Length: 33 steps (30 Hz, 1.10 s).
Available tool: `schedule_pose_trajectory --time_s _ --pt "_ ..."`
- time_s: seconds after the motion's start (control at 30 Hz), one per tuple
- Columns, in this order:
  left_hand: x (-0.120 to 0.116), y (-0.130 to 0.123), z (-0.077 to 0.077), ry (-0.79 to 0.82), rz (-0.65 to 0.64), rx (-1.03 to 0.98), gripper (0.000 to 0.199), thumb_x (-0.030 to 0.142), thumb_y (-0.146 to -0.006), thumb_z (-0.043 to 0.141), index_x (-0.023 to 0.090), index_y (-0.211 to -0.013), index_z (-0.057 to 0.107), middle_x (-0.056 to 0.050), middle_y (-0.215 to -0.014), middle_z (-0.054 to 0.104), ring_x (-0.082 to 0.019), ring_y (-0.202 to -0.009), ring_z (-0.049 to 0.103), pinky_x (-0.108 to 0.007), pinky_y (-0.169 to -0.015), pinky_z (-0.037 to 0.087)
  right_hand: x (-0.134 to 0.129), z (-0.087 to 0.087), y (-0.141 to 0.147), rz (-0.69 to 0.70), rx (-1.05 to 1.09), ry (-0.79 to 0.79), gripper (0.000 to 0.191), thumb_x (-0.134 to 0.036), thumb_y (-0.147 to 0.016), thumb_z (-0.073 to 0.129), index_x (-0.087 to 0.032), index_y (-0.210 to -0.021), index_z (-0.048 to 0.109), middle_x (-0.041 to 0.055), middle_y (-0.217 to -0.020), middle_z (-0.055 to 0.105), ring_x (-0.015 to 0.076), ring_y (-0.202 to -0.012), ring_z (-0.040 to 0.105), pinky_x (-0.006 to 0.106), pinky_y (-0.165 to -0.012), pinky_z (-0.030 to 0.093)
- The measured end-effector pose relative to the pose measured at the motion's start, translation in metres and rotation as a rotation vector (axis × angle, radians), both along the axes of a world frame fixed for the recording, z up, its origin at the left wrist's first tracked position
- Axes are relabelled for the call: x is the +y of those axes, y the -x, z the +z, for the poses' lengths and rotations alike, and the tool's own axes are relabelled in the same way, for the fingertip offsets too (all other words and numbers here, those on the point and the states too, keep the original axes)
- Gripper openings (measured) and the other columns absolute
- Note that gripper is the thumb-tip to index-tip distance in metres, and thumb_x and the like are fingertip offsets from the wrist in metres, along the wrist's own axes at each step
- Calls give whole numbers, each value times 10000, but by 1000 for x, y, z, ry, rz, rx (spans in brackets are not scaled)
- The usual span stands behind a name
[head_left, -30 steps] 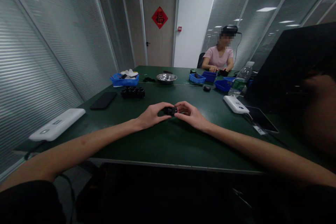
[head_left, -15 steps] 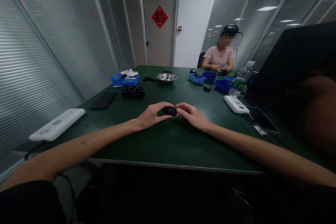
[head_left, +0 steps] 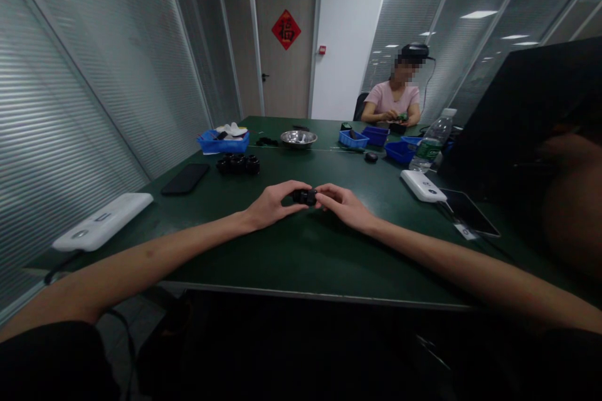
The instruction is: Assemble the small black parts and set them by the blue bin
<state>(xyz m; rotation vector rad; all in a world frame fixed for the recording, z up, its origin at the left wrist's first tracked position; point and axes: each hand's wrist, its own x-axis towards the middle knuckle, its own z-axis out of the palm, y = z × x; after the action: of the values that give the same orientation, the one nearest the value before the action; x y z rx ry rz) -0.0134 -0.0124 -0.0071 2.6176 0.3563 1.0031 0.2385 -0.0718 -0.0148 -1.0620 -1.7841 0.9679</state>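
Note:
A small black cylindrical part point(head_left: 305, 197) is held between both hands above the middle of the dark green table point(head_left: 301, 257). My left hand point(head_left: 278, 203) grips its left side, thumb below and fingers above. The fingertips of my right hand point(head_left: 342, 205) are closed on its right end. Further back on the left stands a cluster of several similar black round parts point(head_left: 238, 164). A metal bowl point(head_left: 299, 139) sits beyond my hands, near the table's middle line.
On the left lie a white power bank point(head_left: 103, 222), a black phone point(head_left: 185, 179) and a blue basket point(head_left: 224, 143). To the right are a second power bank point(head_left: 422, 187), a tablet point(head_left: 470, 213), a bottle point(head_left: 431, 143) and blue trays point(head_left: 399, 151). A person point(head_left: 393, 100) sits across.
My hands and the black part have barely moved. Across the table, the person's hands have lifted slightly with a small green item.

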Motion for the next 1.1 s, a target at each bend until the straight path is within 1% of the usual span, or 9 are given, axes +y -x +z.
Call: schedule_pose_trajectory --time_s 0.07,0.23,0.33,0.47,0.6,0.7,0.87,1.0,1.1 --pt "0 0 0 -3 3 9 460 329 -934 702 203 -1358 577 -108 -1320 664 -246 -1230 644 -447 -1067 531 1 -1 -1 14 1 -6 360 -462 -949 660 -201 -1197 640 55 -1029 714 196 -941 675 367 -844 550" --pt "1 0 0 33 -10 9 463 328 -933 706 203 -1359 575 -101 -1314 666 -236 -1211 653 -444 -1051 544 -6 5 4 22 50 -103 404 -357 -846 793 -232 -1189 622 50 -1132 682 196 -1015 661 382 -924 541" --pt "0 0 1 24 -5 4 454 327 -935 706 194 -1350 579 -100 -1303 670 -228 -1200 654 -427 -1053 539 -6 5 5 -4 45 -74 384 -390 -879 752 -233 -1204 618 52 -1129 686 195 -1007 661 376 -900 544" --pt "0 1 0 12 10 7 471 342 -928 715 198 -1354 577 -93 -1304 673 -228 -1203 651 -408 -1044 542 -3 2 3 1 2 -24 360 -456 -934 671 -215 -1199 631 48 -1038 711 194 -921 674 375 -840 557" --pt "1 0 -2 35 9 16 477 358 -932 706 209 -1365 571 -95 -1319 668 -241 -1212 655 -431 -1054 541 -6 4 3 5 13 -112 403 -393 -865 767 -232 -1204 620 61 -1165 692 218 -1055 667 414 -953 542" --pt "1 0 -2 45 8 5 481 354 -930 710 208 -1367 571 -93 -1313 670 -235 -1201 658 -424 -1040 551 -7 5 4 0 26 -127 401 -375 -873 761 -248 -1221 608 60 -1204 676 214 -1091 655 410 -970 534" --pt "1 0 -1 41 14 15 480 354 -934 706 206 -1369 569 -101 -1333 658 -241 -1229 643 -446 -1062 535 -5 2 2 23 24 -52 337 -410 -935 686 -235 -1210 604 52 -1087 702 202 -989 670 394 -897 549" --pt "2 1 -2 75 16 19 502 378 -922 719 214 -1371 566 -93 -1325 666 -245 -1220 652 -442 -1059 542 -5 2 2 22 23 -149 362 -352 -871 766 -245 -1179 609 56 -1170 675 226 -1086 654 411 -930 540" --pt "2 1 -1 84 18 20 486 372 -929 710 213 -1366 568 -92 -1321 668 -242 -1213 657 -427 -1046 551 -6 4 3 13 17 -185 371 -337 -865 772 -255 -1188 609 58 -1210 658 237 -1145 636 413 -934 535"
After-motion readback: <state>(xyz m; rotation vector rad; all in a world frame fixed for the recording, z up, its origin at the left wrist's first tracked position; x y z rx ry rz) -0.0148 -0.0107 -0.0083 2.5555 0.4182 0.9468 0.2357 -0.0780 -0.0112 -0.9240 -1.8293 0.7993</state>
